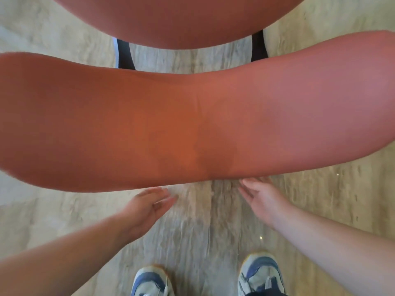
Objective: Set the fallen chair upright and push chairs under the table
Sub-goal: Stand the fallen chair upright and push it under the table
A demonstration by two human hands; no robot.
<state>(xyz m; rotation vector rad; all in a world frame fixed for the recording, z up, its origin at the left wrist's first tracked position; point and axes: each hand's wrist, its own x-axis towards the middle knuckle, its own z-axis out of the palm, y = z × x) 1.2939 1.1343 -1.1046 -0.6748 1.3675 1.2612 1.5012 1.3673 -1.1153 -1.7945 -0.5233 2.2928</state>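
An orange upholstered chair stands upright right below me. Its wide curved backrest (192,122) spans the whole frame, and its round seat (177,20) shows at the top. Two black supports (126,54) join seat and backrest. My left hand (147,206) hovers just below the backrest's near edge, fingers apart, holding nothing. My right hand (260,199) is beside it, also open, its fingertips close to the backrest edge; whether they touch it I cannot tell. No table is in view.
Pale wood-grain floor (205,231) lies under everything. My two blue and white sneakers (260,276) stand at the bottom edge, close behind the chair.
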